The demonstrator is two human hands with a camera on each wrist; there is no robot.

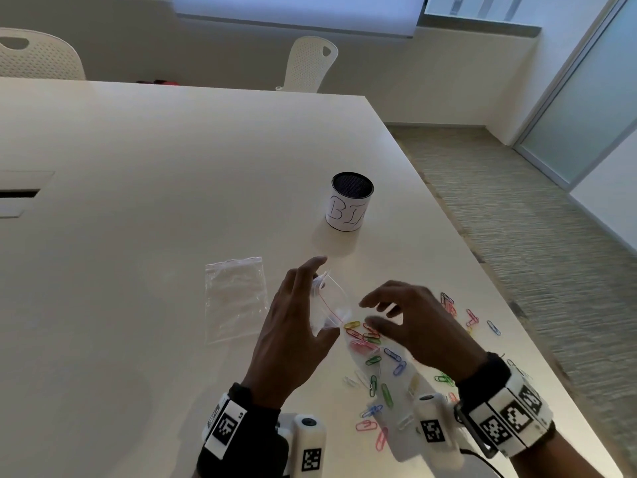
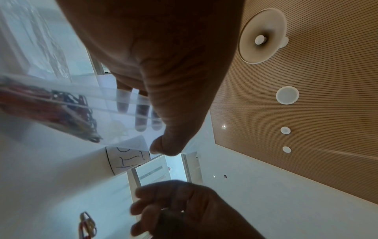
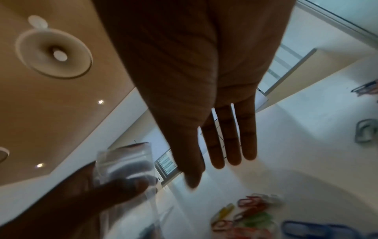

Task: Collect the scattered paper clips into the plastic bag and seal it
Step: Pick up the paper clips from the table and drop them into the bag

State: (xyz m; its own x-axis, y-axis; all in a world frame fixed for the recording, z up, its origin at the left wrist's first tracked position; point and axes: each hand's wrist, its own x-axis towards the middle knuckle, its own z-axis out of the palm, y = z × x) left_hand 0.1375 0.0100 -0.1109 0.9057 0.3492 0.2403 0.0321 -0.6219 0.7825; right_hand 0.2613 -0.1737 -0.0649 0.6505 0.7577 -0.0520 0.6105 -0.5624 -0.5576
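My left hand (image 1: 303, 305) holds a small clear zip bag (image 1: 332, 305) with a red line, lifted off the white table (image 1: 138, 201). In the left wrist view the thumb and fingers (image 2: 141, 116) pinch the bag (image 2: 114, 119) near its mouth. A coloured tangle shows through the plastic; I cannot tell whether it is inside. My right hand (image 1: 396, 315) hovers open beside the bag, above the paper clips (image 1: 375, 360), its fingers (image 3: 225, 145) straight and holding nothing. Several coloured clips (image 3: 251, 211) lie scattered from under that hand toward me.
A second clear bag (image 1: 236, 298) lies flat left of my left hand. A black mesh cup (image 1: 350, 201) with a paper label reading "BI…" stands farther back. More clips (image 1: 472, 317) lie close to the table's right edge (image 1: 458, 232). White chairs (image 1: 308, 63) stand beyond the table.
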